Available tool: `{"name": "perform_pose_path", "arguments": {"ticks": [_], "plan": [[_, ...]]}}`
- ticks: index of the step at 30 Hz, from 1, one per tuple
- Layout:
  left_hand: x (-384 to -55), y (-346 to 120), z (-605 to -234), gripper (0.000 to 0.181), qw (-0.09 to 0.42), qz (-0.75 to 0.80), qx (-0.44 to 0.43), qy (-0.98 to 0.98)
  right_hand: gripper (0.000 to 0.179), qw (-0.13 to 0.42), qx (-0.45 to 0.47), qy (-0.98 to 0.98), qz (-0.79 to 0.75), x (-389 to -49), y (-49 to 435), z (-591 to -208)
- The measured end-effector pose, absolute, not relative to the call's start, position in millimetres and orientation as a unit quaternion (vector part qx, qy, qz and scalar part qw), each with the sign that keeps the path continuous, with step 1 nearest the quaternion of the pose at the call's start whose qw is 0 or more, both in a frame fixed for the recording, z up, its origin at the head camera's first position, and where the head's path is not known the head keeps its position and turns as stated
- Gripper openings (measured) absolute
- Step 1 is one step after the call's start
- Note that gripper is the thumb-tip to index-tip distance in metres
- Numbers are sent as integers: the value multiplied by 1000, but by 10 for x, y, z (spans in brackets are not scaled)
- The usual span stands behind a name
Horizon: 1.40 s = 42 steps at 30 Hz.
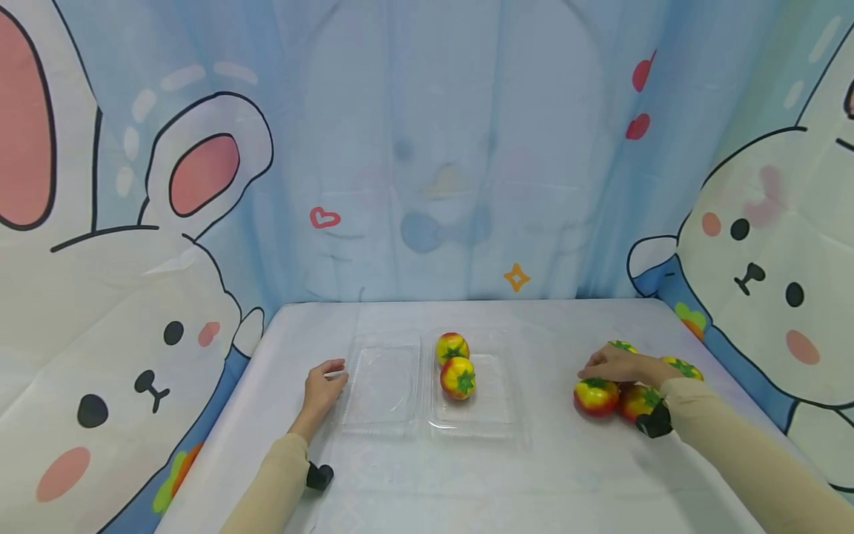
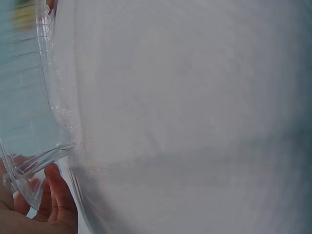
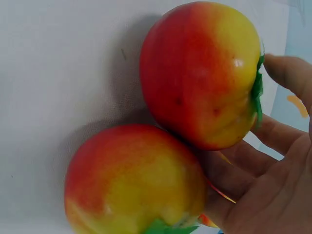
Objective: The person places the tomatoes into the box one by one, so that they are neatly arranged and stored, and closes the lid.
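Observation:
My left hand (image 1: 325, 386) is at the left edge of a clear plastic clamshell box (image 1: 383, 386). In the left wrist view its thumb and bent fingers (image 2: 61, 197) pinch the box's corner (image 2: 36, 168). Two red-and-yellow persimmons (image 1: 457, 378) with green leafy tops sit in the box's right half. On the right, my right hand (image 1: 617, 365) reaches over a group of several more persimmons (image 1: 596, 397). In the right wrist view its fingers are spread behind two persimmons (image 3: 200, 73), the thumb near one's green top. No grip on either shows.
A white cloth (image 1: 554, 475) covers the table. Behind it hangs a pale blue curtain (image 1: 440, 148), with printed cartoon rabbits on both sides. The box's other half lies flat on the left. One more persimmon (image 1: 682, 367) lies beyond my right wrist.

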State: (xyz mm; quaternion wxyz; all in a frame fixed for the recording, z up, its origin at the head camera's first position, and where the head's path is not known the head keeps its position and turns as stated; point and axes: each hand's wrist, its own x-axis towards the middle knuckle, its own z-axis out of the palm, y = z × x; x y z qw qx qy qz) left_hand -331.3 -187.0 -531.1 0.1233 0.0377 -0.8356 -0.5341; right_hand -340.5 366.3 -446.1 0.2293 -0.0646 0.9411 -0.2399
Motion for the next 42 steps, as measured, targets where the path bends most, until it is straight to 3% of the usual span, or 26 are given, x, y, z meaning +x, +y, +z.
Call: {"name": "perform_pose_path", "arguments": {"ticks": [7,14,42], "plan": [[-3317,-1877,-5297,31,126,-533,43,-836,63,256,-48,942,-213,-3372,3628,-4421],[-3315,-1885,-5295,31,124,-534,46,-835,61,271,-44,940,-203,-3356,3564,-4357],[-3300,-1893,-5298,31,121,-537,39,-834,48,232,-74,934,-261,-3398,3540,-4373]]}}
